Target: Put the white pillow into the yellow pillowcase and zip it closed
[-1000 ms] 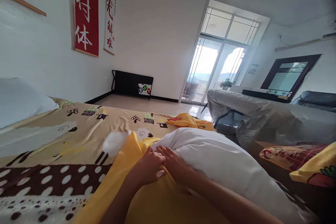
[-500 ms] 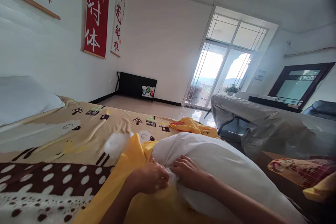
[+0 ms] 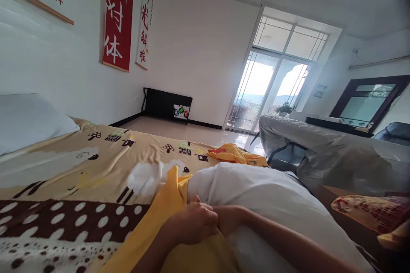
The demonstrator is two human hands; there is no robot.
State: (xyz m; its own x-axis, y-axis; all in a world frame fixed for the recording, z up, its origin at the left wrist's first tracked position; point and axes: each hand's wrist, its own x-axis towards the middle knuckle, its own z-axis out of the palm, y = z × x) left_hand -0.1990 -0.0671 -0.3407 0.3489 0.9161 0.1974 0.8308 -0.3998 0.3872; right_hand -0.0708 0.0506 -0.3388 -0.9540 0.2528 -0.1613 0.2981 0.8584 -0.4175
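Observation:
A white pillow [image 3: 272,204] lies on the bed in front of me, partly inside a yellow pillowcase [image 3: 166,217]. My left hand [image 3: 192,224] is closed in a fist on the edge of the yellow pillowcase where it meets the pillow. My right hand [image 3: 229,222] lies against the pillow just right of the left one; its fingers are mostly hidden behind my left hand and the cloth.
The bed carries a tan sheet with cartoon sheep [image 3: 105,162] and a brown dotted band. A second white pillow [image 3: 28,121] lies at far left. Crumpled yellow cloth [image 3: 235,154] sits beyond the pillow. A covered grey sofa [image 3: 323,153] stands right, a patterned cushion [image 3: 368,213] at lower right.
My left hand has pulled the yellow pillowcase further right over the pillow's end. My right hand, earlier spread on the pillow, has slipped behind my left hand.

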